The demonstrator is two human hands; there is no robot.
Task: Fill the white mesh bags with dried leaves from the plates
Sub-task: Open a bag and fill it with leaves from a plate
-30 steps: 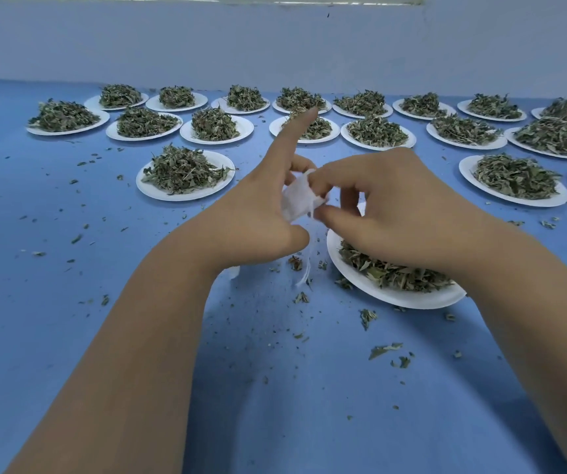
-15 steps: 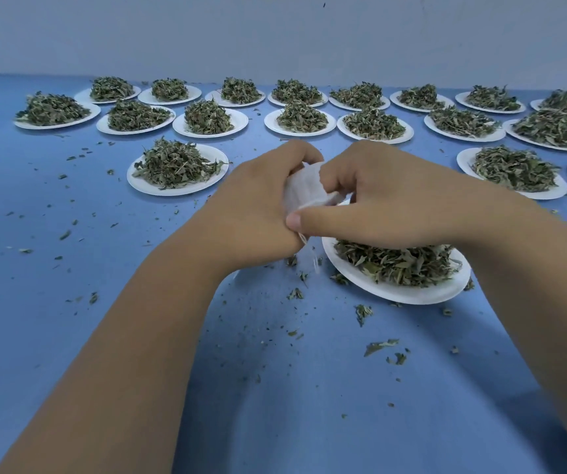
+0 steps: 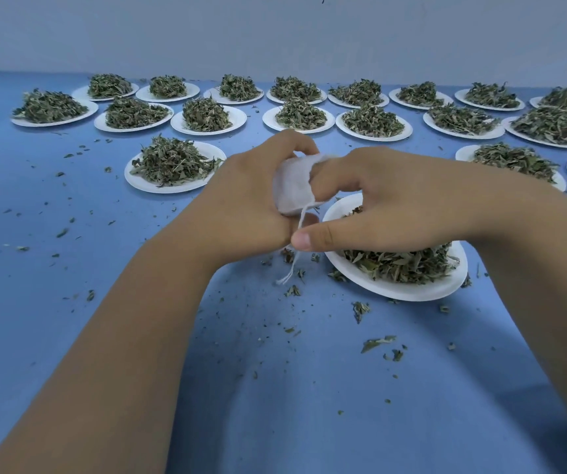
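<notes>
Tabletop [image 3: 70, 336]: blue, carrying leaf crumbs [image 3: 377, 343].
Wall [image 3: 275, 35]: pale, backing leaf-heaped plates [image 3: 172, 189].
Left hand [image 3: 241, 200]: gripping white mesh bag [image 3: 292, 189].
Right hand [image 3: 394, 200]: seemingly pinching bag's mouth.

Bag [image 3: 292, 189]: plain white. String [image 3: 294, 265]: white, matching the bag.
Plates [image 3: 412, 294]: plain white in every row.
Leaves [image 3: 401, 265]: dull grey-green mixed with paler olive; a few red-brown bits on the nearest plate.
Table [image 3: 53, 268]: uniform mid blue, darker in the shadow under the arms.
Crumbs [image 3: 376, 342]: dark green specks, irregularly scattered over the blue.
Wall [image 3: 275, 35]: plain pale grey-blue.
</notes>
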